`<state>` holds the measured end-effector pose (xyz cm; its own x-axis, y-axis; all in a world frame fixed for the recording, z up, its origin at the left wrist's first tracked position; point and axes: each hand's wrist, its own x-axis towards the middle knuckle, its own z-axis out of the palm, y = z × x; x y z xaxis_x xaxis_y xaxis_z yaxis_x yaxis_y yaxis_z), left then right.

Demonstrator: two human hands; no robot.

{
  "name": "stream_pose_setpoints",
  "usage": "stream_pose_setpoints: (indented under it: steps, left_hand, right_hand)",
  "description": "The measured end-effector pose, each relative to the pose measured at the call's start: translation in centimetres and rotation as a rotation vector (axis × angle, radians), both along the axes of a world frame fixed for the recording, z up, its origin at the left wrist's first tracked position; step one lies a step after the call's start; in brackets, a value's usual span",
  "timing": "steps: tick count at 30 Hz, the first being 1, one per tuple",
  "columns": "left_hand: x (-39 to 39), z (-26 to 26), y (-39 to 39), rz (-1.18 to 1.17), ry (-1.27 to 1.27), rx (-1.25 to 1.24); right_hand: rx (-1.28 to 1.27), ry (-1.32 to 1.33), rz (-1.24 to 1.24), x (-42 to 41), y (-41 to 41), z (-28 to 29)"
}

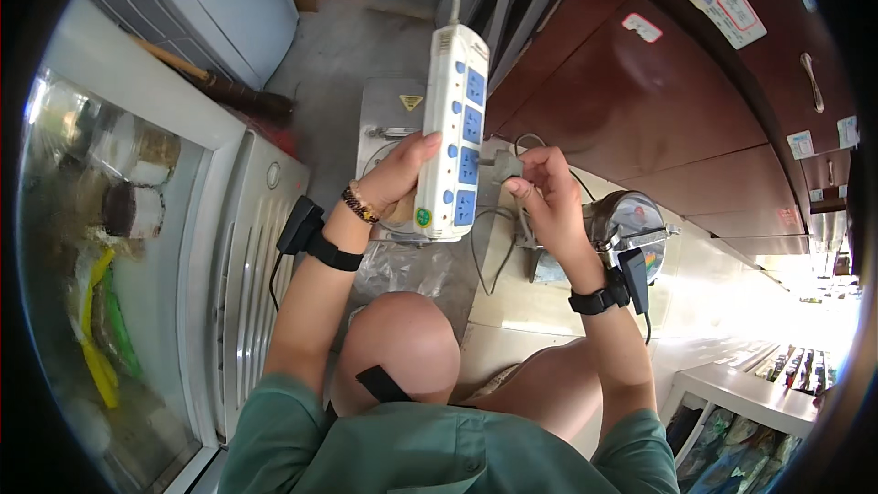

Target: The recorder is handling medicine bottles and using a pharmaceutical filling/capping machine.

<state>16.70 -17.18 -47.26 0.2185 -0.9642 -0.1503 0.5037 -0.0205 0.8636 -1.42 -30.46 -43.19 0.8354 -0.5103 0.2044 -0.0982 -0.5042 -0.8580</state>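
Observation:
My left hand grips the left side of a white power strip, which has several blue sockets and a blue button beside each. Its cord runs up from the top end. Between the thumb and fingers of my right hand is a grey power plug, its prongs pointing left at the third socket from the top. Whether the prongs touch the socket or sit apart from it, I cannot tell. A grey cable loops below the plug. Behind the strip stands a metal machine with a yellow warning sticker, partly hidden.
A round stainless-steel machine sits on the pale tiles to the right. Dark red cabinets line the upper right. At left stands a glass-door fridge; a broom lies beyond it. Clear plastic lies near my knee.

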Motion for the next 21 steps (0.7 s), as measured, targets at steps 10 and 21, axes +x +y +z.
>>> stream_pose_setpoints:
  steps: [10,21]
  left_hand:
    - [0.0,0.0,0.0,0.057,-0.128,0.057]
    - [-1.6,1.1,-1.2,0.025,-0.04,0.05]
  right_hand:
    - [0.745,-0.216,0.055,-2.4,-0.7,-1.2]
    - [0.537,-0.231,0.017,-2.3,0.5,-0.6]
